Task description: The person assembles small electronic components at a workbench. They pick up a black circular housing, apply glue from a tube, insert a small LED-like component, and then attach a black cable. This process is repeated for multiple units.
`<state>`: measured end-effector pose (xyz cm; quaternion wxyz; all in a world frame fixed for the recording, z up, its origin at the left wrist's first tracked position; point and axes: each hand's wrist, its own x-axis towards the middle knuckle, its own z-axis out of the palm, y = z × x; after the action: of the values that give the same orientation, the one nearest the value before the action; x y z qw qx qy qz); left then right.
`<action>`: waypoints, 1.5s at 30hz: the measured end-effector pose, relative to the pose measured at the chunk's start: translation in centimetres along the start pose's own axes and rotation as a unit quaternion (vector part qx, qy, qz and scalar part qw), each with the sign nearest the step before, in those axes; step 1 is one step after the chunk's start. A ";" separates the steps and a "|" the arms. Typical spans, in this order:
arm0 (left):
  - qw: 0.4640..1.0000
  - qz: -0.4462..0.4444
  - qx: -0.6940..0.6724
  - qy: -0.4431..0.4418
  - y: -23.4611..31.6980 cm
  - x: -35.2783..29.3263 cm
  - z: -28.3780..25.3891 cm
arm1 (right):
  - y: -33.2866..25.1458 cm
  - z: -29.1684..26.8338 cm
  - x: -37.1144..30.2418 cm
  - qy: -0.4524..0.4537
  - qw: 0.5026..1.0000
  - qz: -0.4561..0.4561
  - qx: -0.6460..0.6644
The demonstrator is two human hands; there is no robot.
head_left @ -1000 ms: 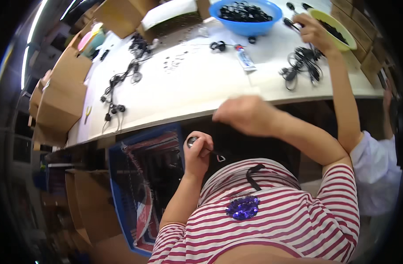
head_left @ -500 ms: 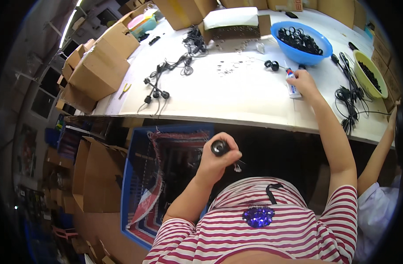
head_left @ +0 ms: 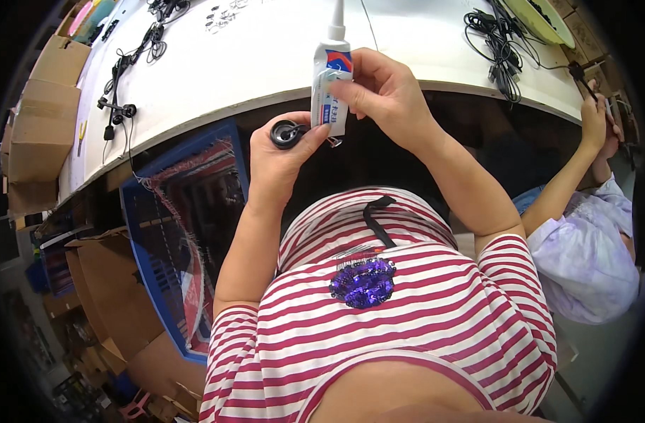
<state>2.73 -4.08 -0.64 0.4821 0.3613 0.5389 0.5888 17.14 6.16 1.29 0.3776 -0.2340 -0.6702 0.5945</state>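
My left hand (head_left: 274,163) is closed around a small round black part (head_left: 286,135), its open end facing up. Thin wires show inside it, and a small white connector (head_left: 334,142) pokes out by the thumb. Beside it, my right hand (head_left: 387,102) grips a white squeeze tube (head_left: 322,92) with a blue and red label. The tube stands upright, its long white nozzle (head_left: 338,21) pointing away from me. The tube's lower end is by my left thumb; whether they touch, I cannot tell. Both hands are over the table's near edge.
On the white table (head_left: 217,70) lie black cables (head_left: 153,42) at left and a cable bundle (head_left: 502,56) at right, near a yellow-green basin (head_left: 548,28). A blue crate (head_left: 143,247) stands below. Another person's hand (head_left: 594,127) holds a black cable at right.
My right hand has lifted the tube off the table and brought it beside the black part in my left hand. The view has shifted, with the blue bowl now out of sight.
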 end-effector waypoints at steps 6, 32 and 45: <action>0.999 -0.015 -0.028 -0.026 -1.0 -0.3 0.0 | 2.5 0.2 -1.2 -0.070 0.984 0.104 0.123; 0.999 0.035 0.006 -0.002 -0.8 0.0 0.6 | 2.8 1.2 -2.8 -0.046 0.985 -0.009 -0.167; 0.996 0.013 0.092 -0.013 -0.5 0.4 0.0 | 3.5 1.3 -2.6 0.017 0.956 -0.110 -0.270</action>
<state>2.72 -3.69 -1.13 0.4460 0.4186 0.5802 0.5378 17.25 3.99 -2.70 0.3748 -0.2625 -0.8208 0.3419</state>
